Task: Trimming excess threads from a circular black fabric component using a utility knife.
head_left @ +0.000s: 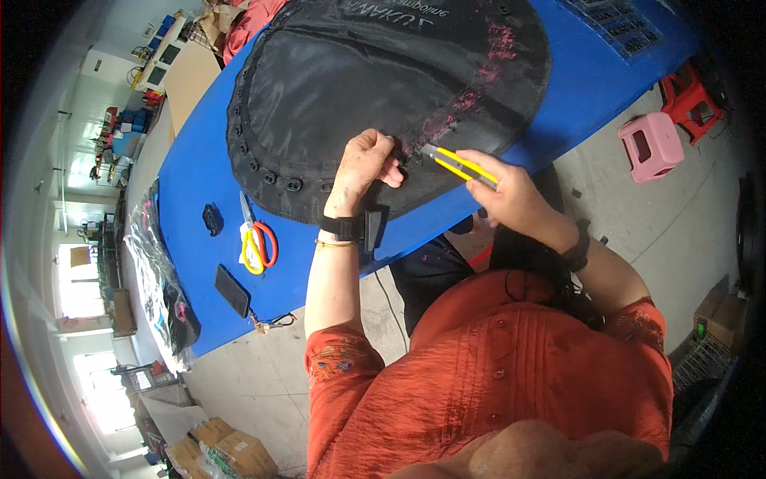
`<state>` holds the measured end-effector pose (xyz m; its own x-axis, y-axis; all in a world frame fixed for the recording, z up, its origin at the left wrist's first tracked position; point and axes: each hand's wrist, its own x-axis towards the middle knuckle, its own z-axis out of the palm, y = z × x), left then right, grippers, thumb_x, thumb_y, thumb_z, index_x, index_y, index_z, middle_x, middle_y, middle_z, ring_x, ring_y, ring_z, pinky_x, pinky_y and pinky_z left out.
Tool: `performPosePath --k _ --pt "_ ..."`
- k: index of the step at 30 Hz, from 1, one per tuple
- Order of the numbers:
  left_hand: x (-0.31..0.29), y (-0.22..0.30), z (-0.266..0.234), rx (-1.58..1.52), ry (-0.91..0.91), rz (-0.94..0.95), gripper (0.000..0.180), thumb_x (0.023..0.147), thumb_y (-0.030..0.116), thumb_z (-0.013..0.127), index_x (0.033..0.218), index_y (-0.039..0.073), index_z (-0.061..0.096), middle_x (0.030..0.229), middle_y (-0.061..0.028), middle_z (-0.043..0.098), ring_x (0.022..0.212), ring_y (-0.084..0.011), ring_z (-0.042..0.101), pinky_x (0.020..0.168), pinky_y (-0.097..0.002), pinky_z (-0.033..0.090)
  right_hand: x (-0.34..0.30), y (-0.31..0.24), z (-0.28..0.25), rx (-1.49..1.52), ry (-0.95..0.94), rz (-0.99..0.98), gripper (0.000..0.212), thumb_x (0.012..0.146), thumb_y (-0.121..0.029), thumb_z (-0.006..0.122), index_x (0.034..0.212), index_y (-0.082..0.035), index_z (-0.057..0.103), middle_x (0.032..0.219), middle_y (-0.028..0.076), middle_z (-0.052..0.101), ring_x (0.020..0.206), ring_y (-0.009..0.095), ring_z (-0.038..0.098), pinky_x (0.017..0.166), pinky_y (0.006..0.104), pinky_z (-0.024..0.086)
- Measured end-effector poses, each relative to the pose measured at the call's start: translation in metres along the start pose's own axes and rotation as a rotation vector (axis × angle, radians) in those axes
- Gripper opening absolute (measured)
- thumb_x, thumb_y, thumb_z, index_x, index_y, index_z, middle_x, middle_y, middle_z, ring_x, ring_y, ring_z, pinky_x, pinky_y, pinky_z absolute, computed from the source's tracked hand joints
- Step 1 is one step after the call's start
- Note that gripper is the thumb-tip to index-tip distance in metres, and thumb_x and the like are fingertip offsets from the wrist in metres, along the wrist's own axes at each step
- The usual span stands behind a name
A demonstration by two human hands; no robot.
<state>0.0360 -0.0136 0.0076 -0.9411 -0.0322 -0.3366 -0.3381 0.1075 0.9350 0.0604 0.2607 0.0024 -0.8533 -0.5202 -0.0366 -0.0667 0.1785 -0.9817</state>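
Note:
A large round black fabric mat (335,88) lies on the blue table, with black plastic pieces set along its left and lower rim and a band of pink threads (455,112) on its right side. My left hand (365,166) is over the near part of the mat, thumb and fingers pinched together. Something small and dark shows by its fingertips, too hidden to name. My right hand (515,199) grips a yellow and grey utility knife (463,166), its front end pointing left toward my left hand and close above the mat.
Left of the mat, the blue table (199,176) holds scissors (257,243) with yellow and red handles, a black phone-like slab (232,290) and a small black piece (212,219). Plastic-wrapped goods (159,279) lie along its left edge. Pink (650,146) and red stools (690,104) stand right.

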Motion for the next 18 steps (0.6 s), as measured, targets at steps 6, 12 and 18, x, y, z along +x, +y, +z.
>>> performPosePath --k 6,12,18 --pt "-0.007 0.023 0.018 0.407 0.127 -0.077 0.024 0.091 0.014 0.053 0.098 -0.008 0.054 0.070 -0.0120 0.061 0.049 -0.0204 0.065 0.043 -0.0316 0.055 0.014 0.008 -0.020 0.003 0.114 0.039 0.044 0.095 -0.011 0.058 0.139 -0.008 0.049 0.067 0.002 0.061 0.049 0.007 0.056 0.045 0.0268 0.050" --pt "-0.008 0.037 0.025 0.502 0.079 -0.157 0.022 0.092 0.013 0.050 0.097 -0.008 0.051 0.072 -0.0132 0.061 0.050 -0.0226 0.065 0.044 -0.0335 0.056 0.016 0.022 -0.020 0.113 0.096 0.046 0.047 0.097 -0.012 0.058 0.142 -0.009 0.046 0.069 0.003 0.062 0.048 0.008 0.055 0.046 0.0271 0.049" --pt "0.002 0.014 0.016 0.134 0.037 -0.071 0.015 0.095 0.007 0.044 0.099 -0.006 0.049 0.076 -0.0173 0.061 0.055 -0.0271 0.068 0.048 -0.0343 0.059 0.021 0.024 -0.019 0.071 0.129 0.037 0.047 0.097 -0.013 0.058 0.142 -0.010 0.045 0.070 0.004 0.064 0.049 0.010 0.058 0.047 0.0277 0.050"
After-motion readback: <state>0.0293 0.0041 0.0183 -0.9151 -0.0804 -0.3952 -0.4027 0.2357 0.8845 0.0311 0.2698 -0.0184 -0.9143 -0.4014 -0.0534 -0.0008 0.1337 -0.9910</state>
